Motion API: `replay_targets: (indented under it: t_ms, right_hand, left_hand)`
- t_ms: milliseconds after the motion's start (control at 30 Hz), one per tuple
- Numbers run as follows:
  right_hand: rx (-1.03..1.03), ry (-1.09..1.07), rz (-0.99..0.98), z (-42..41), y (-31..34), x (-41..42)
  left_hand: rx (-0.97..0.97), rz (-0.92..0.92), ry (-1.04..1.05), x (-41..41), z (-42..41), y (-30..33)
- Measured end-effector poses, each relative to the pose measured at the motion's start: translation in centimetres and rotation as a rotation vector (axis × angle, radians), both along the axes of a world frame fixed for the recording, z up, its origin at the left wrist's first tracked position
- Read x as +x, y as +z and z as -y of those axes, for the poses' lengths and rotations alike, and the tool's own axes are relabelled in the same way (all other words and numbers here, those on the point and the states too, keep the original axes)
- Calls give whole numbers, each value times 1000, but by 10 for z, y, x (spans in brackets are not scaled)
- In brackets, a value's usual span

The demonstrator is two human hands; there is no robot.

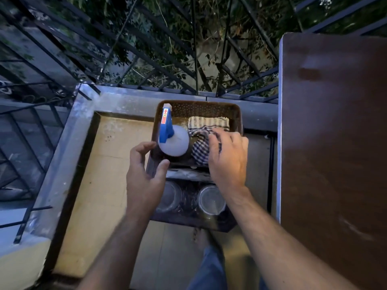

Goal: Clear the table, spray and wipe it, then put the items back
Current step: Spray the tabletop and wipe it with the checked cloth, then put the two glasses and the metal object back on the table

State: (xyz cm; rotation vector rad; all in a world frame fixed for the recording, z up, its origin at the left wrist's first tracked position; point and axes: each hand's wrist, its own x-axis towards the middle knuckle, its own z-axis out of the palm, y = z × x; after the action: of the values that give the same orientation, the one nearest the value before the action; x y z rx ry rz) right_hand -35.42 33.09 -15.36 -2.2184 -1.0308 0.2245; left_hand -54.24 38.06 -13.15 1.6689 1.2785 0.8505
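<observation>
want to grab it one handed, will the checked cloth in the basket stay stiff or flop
The checked cloth lies crumpled, so it will probably droop and unfold. It looks thin, likely light. The right hand rests on it; bunching it should help.

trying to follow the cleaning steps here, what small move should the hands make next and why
Probably close the left hand around the spray bottle and lift it out of the brown basket. That hand is open right beside the bottle, the right hand already pinches the checked cloth, and the brown table looks bare.

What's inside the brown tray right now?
The brown tray holds a spray bottle on its left and checked cloths on its right, under the right hand. Whatever lies beneath the cloths is hidden.
</observation>
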Motion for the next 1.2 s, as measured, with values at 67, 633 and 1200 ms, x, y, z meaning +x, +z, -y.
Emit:
replay_targets:
  t_ms: [67, 633, 1200]
  right_hand:
    - [61, -61, -22, 18, -1, -6]
    - [112, -269, -509, 96, -41, -74]
    - [-62, -174, -575, 121, -75, -79]
  left_hand:
    - [-20, -69, -13, -9, 14, 4]
    - [-133, -196, 77, -48, 59, -59]
    - [-244, -121, 252, -38, 81, -100]
